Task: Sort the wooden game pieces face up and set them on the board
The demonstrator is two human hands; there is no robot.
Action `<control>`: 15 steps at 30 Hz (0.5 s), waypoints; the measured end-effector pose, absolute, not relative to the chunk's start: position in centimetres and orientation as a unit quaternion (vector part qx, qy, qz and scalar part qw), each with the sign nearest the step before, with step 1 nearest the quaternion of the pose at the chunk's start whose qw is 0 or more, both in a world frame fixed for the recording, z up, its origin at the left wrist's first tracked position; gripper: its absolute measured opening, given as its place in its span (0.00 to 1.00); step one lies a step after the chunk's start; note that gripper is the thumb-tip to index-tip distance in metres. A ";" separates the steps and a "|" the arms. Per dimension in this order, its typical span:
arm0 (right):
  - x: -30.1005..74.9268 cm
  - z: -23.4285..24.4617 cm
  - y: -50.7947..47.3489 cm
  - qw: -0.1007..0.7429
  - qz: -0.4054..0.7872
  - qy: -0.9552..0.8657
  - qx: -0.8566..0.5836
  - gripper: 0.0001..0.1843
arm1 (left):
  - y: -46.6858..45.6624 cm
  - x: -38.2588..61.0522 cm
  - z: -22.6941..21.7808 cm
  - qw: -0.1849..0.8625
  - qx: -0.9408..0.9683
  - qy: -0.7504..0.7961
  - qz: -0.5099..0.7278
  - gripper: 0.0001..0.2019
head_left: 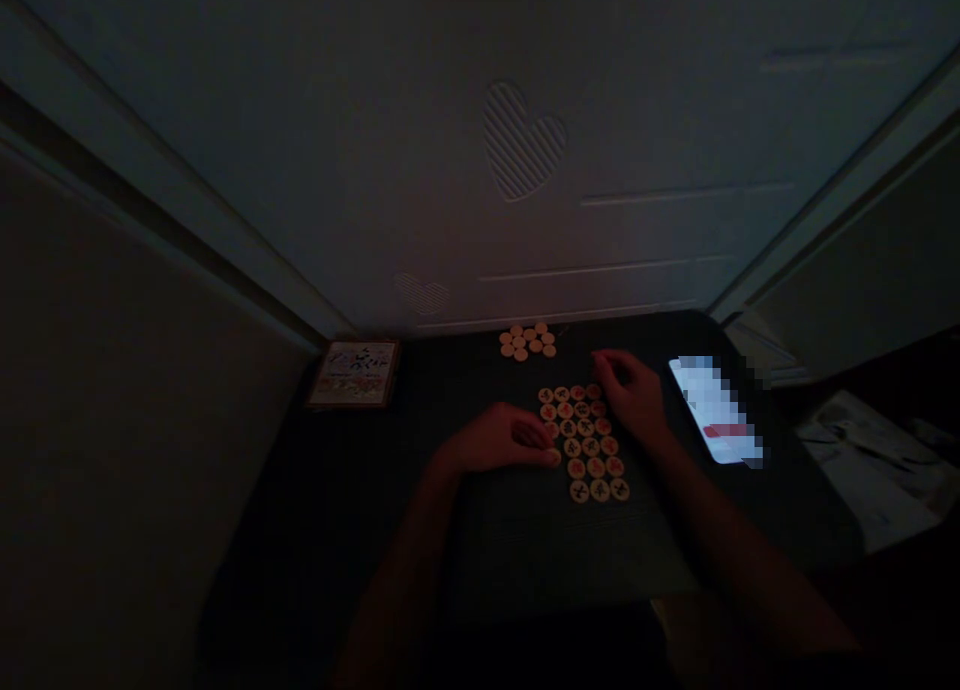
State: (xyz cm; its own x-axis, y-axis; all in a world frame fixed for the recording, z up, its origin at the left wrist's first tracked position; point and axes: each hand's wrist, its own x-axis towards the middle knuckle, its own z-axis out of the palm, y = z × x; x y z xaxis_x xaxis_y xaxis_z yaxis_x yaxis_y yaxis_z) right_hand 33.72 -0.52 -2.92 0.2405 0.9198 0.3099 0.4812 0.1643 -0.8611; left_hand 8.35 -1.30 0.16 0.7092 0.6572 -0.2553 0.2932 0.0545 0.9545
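Note:
Round wooden Chinese chess pieces with red or dark characters lie in tidy rows on a dark table. At the left side of these rows, my left hand is closed, thumb and fingertips pinching a chess piece at the table surface. My right hand is beside the upper right corner of the rows. Its fingers are loosely bent and apart, with nothing seen in them. Behind the rows, several pale pieces lie in a loose cluster, no characters visible on them.
A flat square box with a printed lid lies at the table's back left. A lit phone lies right of my right hand. A pale panel with raised hearts stands behind the table. The room is dim.

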 end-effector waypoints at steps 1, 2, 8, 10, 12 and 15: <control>33.7 -3.0 -0.5 0.501 0.222 -0.572 -0.610 0.21 | -1.3 8.3 0.3 0.626 0.683 0.353 0.131 0.11; 33.7 -3.0 -0.5 0.502 0.224 -0.569 -0.612 0.21 | -1.4 8.3 0.4 0.615 0.695 0.353 0.122 0.11; 33.7 -2.8 -0.5 0.498 0.221 -0.570 -0.616 0.21 | -1.6 8.5 0.4 0.556 0.746 0.348 0.112 0.08; 33.7 -2.9 -0.5 0.496 0.218 -0.571 -0.617 0.22 | -1.7 8.7 0.3 0.539 0.759 0.346 0.116 0.07; 33.7 -3.0 -0.4 0.496 0.219 -0.571 -0.616 0.22 | -1.8 8.8 0.2 0.525 0.767 0.349 0.118 0.06; 33.7 -3.2 -0.3 0.500 0.220 -0.568 -0.616 0.22 | -1.9 8.8 0.1 0.524 0.765 0.357 0.114 0.07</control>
State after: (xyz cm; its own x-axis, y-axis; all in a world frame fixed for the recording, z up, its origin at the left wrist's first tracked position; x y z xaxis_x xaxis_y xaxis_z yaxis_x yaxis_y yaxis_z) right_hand 33.69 -0.34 -3.23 0.2583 0.9196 0.2961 0.4786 0.1445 -0.8661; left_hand 8.78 -1.92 0.13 0.7190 0.6654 -0.2005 0.4268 -0.1951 0.8831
